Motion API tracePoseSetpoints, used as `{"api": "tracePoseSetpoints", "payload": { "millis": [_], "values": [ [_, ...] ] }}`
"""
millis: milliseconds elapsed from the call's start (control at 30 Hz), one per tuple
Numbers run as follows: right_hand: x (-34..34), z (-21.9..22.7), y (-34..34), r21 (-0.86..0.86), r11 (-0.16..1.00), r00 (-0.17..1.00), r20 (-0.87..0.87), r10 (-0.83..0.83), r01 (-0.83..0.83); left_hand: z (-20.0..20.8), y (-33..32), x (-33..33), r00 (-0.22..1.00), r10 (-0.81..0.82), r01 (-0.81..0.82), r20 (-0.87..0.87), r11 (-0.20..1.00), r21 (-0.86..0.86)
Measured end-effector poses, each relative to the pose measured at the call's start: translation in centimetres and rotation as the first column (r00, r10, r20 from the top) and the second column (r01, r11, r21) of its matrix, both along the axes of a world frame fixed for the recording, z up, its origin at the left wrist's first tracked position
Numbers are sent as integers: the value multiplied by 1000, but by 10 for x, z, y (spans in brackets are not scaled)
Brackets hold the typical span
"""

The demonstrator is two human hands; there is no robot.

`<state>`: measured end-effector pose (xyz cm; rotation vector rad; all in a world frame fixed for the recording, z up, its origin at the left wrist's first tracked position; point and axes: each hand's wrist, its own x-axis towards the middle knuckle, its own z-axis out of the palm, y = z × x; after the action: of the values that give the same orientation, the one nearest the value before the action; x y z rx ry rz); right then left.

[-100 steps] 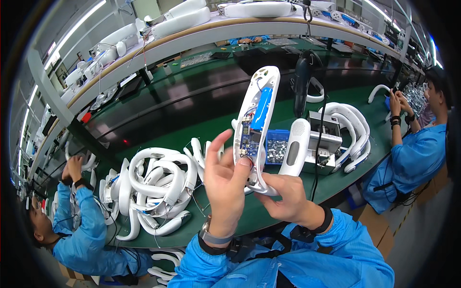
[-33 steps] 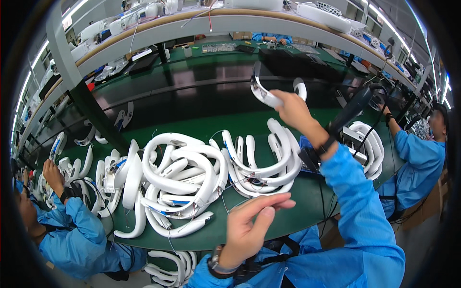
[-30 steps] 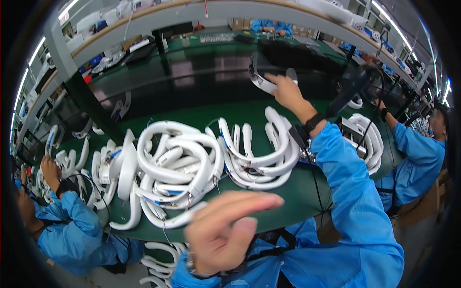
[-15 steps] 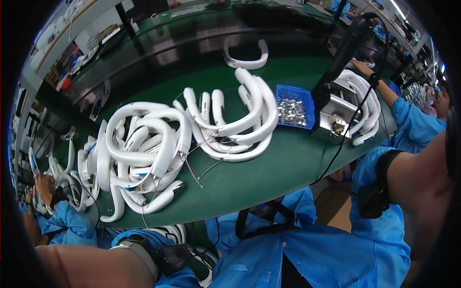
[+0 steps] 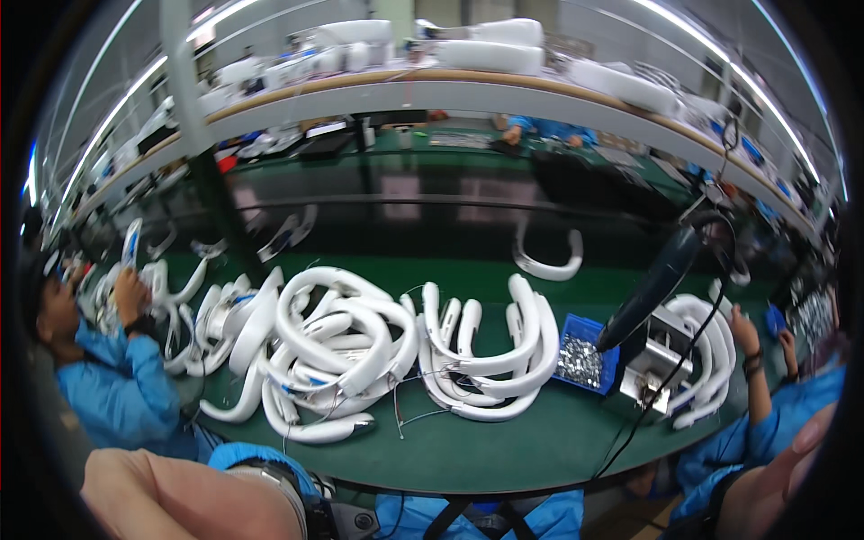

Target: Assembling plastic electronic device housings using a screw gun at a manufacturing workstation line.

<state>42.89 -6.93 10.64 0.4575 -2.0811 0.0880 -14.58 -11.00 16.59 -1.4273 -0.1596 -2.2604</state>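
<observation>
My left hand (image 5: pixel 162 495) is raised close in at the lower left, a band and small black camera at its wrist; its fingers run out of the picture. At the lower right edge my right hand (image 5: pixel 785 472) shows only in part, blurred and cut off. Neither hand touches anything on the bench that I can see. Nearest to the left one lies a tangled pile of white U-shaped plastic housings (image 5: pixel 373 360), thin wires trailing from it. A smaller stack of such housings (image 5: pixel 504 389) sits to its right.
Right of the stack stand a blue tray (image 5: pixel 615 369) of small metal parts and a metal box-like device (image 5: pixel 655 364), with a black corded tool (image 5: pixel 652 283) above. A shelf (image 5: pixel 432 88) crosses behind. Co-workers in blue sit left (image 5: pixel 135 387) and right (image 5: pixel 756 423).
The view has tilted up, so the bench appears lower and the shelf has come in. My right hand shows less, at the lower right. The co-worker on the left holds up a white part.
</observation>
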Motion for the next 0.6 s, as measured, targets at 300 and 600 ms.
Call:
{"api": "tracePoseSetpoints", "payload": {
  "millis": [300, 600],
  "values": [
    [-101, 66, -7, -163, 973, 982, 114, -148, 165, -6, 2, 9, 997, -16, 29, 76, 986, -164],
    [-146, 67, 5, -212, 971, 987, 139, -83, 112, 9, -6, 31, 983, 177, -162, 55, 965, -207]
  ]
}}
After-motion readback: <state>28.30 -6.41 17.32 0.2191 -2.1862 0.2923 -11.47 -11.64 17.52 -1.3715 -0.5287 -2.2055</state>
